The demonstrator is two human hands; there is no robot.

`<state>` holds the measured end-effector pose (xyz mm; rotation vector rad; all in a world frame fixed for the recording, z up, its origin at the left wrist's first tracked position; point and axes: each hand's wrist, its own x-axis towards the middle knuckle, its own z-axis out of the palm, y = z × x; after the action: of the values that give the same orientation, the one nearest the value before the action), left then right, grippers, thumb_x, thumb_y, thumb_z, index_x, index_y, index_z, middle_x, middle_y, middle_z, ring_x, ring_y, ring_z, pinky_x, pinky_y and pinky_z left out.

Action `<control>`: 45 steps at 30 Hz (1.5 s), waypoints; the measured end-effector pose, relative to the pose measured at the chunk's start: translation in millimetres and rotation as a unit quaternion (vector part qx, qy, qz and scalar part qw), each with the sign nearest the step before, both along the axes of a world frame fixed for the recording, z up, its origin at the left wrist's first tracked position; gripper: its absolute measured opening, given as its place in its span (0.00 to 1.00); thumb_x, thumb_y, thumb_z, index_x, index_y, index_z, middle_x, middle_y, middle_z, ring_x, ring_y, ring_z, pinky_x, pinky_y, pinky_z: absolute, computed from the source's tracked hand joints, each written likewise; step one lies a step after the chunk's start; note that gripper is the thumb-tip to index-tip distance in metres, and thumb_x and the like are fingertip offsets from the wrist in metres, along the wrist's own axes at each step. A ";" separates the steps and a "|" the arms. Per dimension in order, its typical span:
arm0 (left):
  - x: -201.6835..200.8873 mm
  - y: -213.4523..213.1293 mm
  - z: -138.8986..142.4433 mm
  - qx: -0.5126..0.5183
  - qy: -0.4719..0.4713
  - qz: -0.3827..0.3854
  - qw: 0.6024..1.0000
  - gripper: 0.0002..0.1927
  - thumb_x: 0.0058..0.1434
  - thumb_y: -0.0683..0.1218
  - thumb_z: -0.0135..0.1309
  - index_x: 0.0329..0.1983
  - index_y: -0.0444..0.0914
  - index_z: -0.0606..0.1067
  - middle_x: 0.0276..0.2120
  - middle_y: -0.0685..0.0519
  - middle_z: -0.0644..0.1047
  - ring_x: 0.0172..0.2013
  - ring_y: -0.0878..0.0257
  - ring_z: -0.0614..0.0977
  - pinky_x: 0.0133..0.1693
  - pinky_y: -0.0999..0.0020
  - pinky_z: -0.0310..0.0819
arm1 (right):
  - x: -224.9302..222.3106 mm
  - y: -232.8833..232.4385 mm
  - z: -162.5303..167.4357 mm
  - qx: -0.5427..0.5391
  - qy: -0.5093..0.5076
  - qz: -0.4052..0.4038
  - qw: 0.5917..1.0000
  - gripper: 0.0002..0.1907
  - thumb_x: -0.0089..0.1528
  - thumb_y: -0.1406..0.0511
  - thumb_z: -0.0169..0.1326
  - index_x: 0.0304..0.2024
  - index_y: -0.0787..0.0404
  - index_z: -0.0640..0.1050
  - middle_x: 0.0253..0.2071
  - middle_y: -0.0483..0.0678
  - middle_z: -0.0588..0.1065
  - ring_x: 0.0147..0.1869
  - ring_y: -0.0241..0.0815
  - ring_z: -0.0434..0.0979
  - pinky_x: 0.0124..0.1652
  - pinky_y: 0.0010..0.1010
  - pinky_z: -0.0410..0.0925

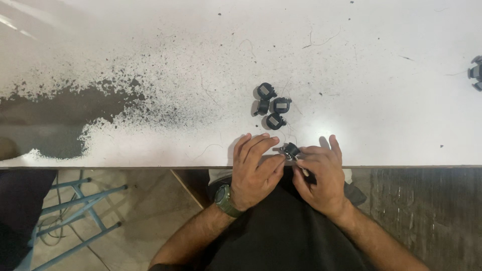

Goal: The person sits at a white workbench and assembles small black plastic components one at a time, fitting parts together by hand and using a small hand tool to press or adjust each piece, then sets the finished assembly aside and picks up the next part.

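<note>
Both hands work at the near edge of a white table [381, 100], directly above the person's lap. The left hand [255, 170] and the right hand [321, 175] meet around one small black part [290, 149] that sits just over the table edge. The right hand pinches this part between thumb and forefinger, fingers curled closed on it; a thin pale stick-like piece [304, 171] runs from under the part down along the right palm, and what it is cannot be told. The left hand lies with its fingers extended and angled toward the part, fingertips touching or just beside it (whether it truly grips the part or only steadies it cannot be told). A dark green wristwatch [224, 200] is worn on the left wrist. Just beyond the hands, further onto the table, four similar small black parts [271, 106] lie in a tight cluster, touching or nearly touching one another. Another dark part [477, 73] lies well apart at the far right edge of the view. The table surface is worn, with a large dark patch [55, 118] of missing coating on the left. A blue metal stool frame [80, 211] stands on the floor at lower left
</note>
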<state>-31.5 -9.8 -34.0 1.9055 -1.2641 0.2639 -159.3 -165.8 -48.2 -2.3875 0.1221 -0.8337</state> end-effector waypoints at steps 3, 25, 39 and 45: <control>-0.8 1.0 -1.0 -0.006 -0.003 -0.008 1.000 0.11 0.59 0.41 0.65 0.44 0.42 0.78 0.59 0.52 0.73 0.65 0.55 0.72 0.68 0.46 0.62 | 1.1 -1.1 1.7 -0.007 0.010 0.020 1.000 0.21 0.52 0.75 0.64 0.44 0.58 0.73 0.39 0.47 0.76 0.58 0.50 0.78 0.74 0.63 0.51; -3.4 1.7 1.5 0.017 -0.075 -0.017 0.997 0.08 0.63 0.42 0.67 0.42 0.42 0.80 0.61 0.50 0.72 0.66 0.52 0.69 0.68 0.45 0.62 | 3.1 0.8 0.1 0.008 -0.013 0.021 1.000 0.18 0.53 0.74 0.66 0.42 0.58 0.75 0.37 0.45 0.75 0.55 0.49 0.79 0.72 0.62 0.56; -4.8 -3.3 2.9 0.050 0.042 0.032 0.997 0.09 0.59 0.42 0.65 0.41 0.40 0.78 0.49 0.53 0.73 0.59 0.54 0.74 0.70 0.43 0.55 | -2.2 2.5 -10.3 -0.032 -0.053 0.016 0.998 0.19 0.53 0.75 0.65 0.43 0.57 0.75 0.37 0.45 0.75 0.56 0.50 0.79 0.71 0.60 0.54; -2.3 -5.2 10.2 0.051 0.061 0.029 0.996 0.07 0.58 0.41 0.62 0.39 0.40 0.77 0.49 0.55 0.78 0.58 0.56 0.76 0.69 0.42 0.54 | 1.0 3.2 -10.9 -0.027 -0.068 0.060 0.996 0.20 0.54 0.79 0.63 0.45 0.59 0.73 0.38 0.46 0.75 0.56 0.50 0.81 0.70 0.56 0.58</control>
<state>-33.8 -15.0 -23.8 2.0152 -1.1599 0.1128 -158.3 -162.6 -59.1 -2.3537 -0.0988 -0.9489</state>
